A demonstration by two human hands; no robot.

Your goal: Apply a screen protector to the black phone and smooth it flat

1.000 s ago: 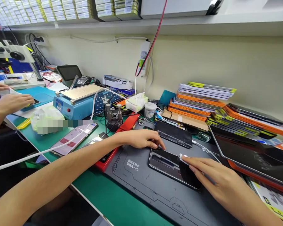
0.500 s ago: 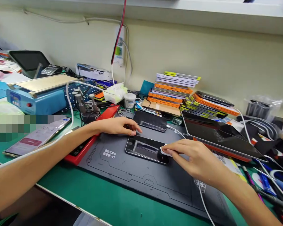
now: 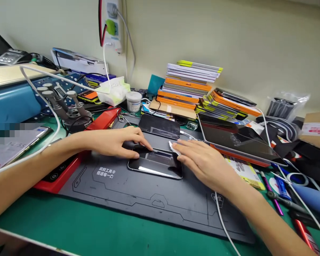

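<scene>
A black smartphone [image 3: 156, 165] lies screen up on the dark work mat [image 3: 117, 197], with bright reflections across its glass. My left hand [image 3: 120, 142] is at its left end, thumb and forefinger spread on the edge and far corner, holding it. In my right hand [image 3: 200, 158], a white wipe [image 3: 173, 147] is pinched under the fingers at the phone's far right corner. The fingers hide part of the wipe. Just behind lies a second dark phone [image 3: 160, 126] with a white cable plugged in.
A red device [image 3: 49, 183] with round buttons lies by my left forearm. Stacked flat boxes [image 3: 186, 87] and a large dark screen panel [image 3: 237, 142] stand behind. At left are a screwdriver stand [image 3: 74, 117] and a lit phone [image 3: 18, 147]. A white cable [image 3: 224, 220] runs under my right arm.
My left hand has come down onto the phone's left end. My right hand has moved the wipe from the right part of the screen to its far right corner. The view has shifted.
</scene>
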